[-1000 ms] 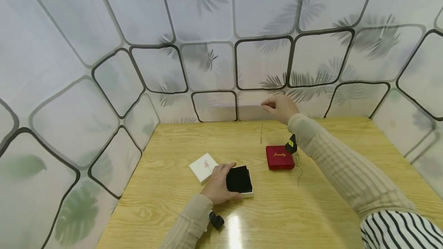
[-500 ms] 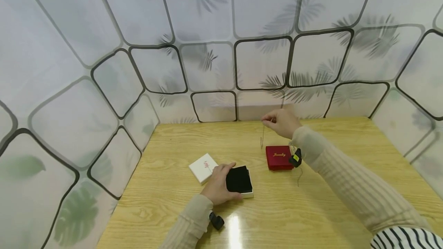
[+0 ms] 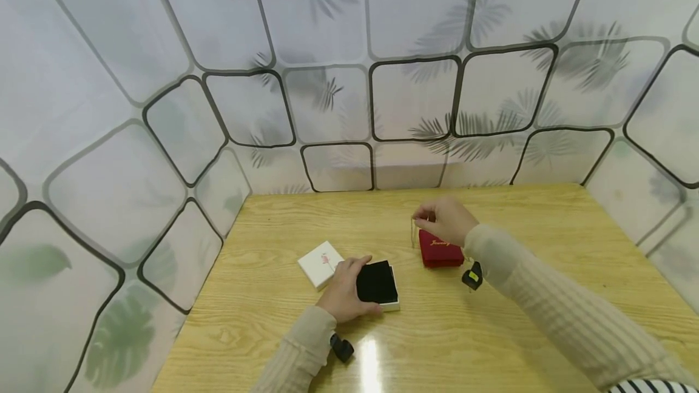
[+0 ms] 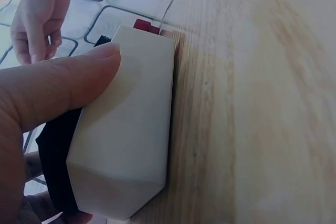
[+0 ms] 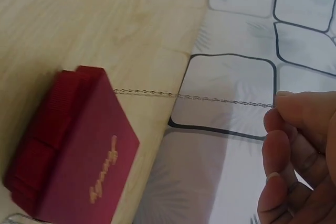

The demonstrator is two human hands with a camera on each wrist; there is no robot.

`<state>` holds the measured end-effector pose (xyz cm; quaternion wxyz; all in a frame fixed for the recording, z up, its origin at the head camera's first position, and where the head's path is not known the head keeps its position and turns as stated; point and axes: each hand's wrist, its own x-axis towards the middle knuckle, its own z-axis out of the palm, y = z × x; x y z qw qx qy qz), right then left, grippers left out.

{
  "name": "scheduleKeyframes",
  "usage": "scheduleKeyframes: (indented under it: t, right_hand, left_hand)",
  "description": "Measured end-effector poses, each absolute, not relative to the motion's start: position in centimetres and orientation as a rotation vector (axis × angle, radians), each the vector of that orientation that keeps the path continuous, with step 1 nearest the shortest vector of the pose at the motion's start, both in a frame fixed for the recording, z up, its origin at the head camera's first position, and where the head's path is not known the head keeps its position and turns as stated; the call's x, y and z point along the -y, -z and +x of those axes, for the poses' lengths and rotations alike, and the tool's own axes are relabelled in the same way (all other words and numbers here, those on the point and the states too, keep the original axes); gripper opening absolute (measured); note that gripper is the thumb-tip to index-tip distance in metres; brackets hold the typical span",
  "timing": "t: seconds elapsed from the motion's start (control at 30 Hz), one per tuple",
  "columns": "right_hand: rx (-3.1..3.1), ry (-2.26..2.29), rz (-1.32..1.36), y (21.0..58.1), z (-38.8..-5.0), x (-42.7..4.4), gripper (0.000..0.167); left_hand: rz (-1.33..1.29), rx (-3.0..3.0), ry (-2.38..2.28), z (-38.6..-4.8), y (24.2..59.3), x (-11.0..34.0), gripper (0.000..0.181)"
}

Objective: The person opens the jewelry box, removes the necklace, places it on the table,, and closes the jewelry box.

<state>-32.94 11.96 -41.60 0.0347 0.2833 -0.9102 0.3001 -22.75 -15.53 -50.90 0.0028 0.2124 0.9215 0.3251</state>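
Note:
My left hand (image 3: 345, 293) grips a small white box (image 3: 390, 307) on the table, thumb at its near side. A black insert (image 3: 377, 282) sits in its top. In the left wrist view the thumb lies along the white box wall (image 4: 128, 108). My right hand (image 3: 448, 220) pinches a thin silver chain (image 5: 194, 97) between thumb and forefinger; its lower part hangs left of a red jewelry box (image 3: 441, 253). That hand is above the red box's back part, partly covering its lettering. The chain's lower end is hidden in the right wrist view.
A white lid (image 3: 319, 264) with a pink print lies left of the white box. Another thin chain (image 4: 169, 6) lies on the table by the red box. Patterned fabric walls (image 3: 338, 165) stand behind the wooden table (image 3: 284, 223) and at both sides.
My right hand has come down and nearer, from above the table's back edge to over the red box, lowering the chain with it. The left hand and white box have stayed put.

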Motion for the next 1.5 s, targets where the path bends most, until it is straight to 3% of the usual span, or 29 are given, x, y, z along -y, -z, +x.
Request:
scheduleKeyframes:
  t: [0.7,1.2,1.5]
  right_hand:
    - [2.913,-0.671,1.075,46.6,-27.1,-11.2,0.007]
    - [3.0,-0.595,1.055,48.8,-24.7,-10.8,0.023]
    - [3.005,-0.646,1.113,49.8,-24.2,-11.2,0.02]
  left_hand:
    - [0.645,-2.876,-1.03,-22.6,50.7,15.7,0.104]
    - [0.656,-2.865,-1.032,-22.6,50.8,15.6,0.103]
    - [0.659,-2.872,-1.024,-22.6,50.7,15.5,0.103]
